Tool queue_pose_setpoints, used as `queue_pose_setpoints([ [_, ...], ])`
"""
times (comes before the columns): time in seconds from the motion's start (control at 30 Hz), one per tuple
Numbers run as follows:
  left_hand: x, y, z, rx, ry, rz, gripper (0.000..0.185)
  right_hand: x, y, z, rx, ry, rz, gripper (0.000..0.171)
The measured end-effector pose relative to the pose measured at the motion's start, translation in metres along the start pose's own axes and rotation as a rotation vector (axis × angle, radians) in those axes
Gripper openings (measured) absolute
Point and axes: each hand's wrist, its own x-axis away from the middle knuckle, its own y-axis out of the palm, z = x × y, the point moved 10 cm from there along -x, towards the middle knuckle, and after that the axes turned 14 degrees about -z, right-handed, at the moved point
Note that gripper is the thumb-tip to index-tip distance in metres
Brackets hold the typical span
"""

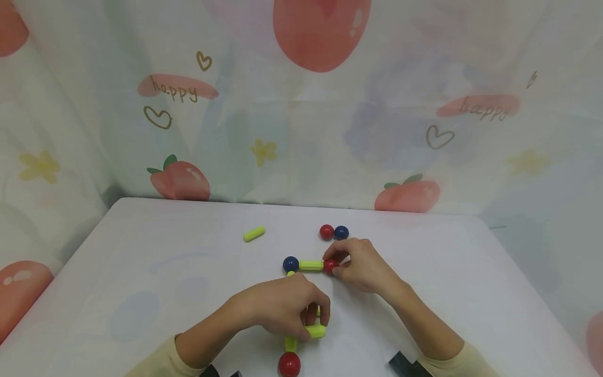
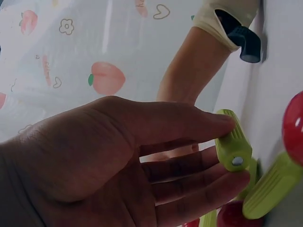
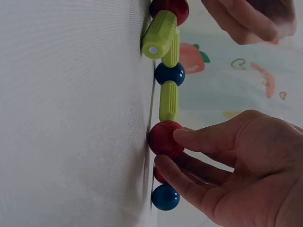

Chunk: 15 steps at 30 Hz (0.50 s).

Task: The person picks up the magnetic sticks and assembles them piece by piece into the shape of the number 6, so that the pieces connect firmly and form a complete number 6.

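My left hand pinches a yellow-green magnetic rod between thumb and fingertips, a small metal disc showing in its end. My right hand grips a red ball by thumb and fingertips. That ball joins a rod lying level on the table, with a blue ball at its other end. From the blue ball more rods run toward me, partly hidden under my left hand, to a red ball in front. Another red ball in this chain has a rod sticking out sideways.
On the white table, a loose red ball and a loose blue ball lie side by side just beyond my right hand. One loose rod lies at the back left. A printed curtain hangs behind the table's far edge.
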Motion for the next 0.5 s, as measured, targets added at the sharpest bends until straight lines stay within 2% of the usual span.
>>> queue_pose_setpoints([
  [0.27,-0.014,0.019,0.009,-0.038,0.057,-0.057,0.019,0.001,-0.001,-0.003,0.007,-0.028,-0.001,0.026],
  [0.5,-0.022,0.033,0.010,-0.030,0.053,-0.117,0.019,0.001,0.000,-0.002,0.001,-0.006,-0.001,0.026],
])
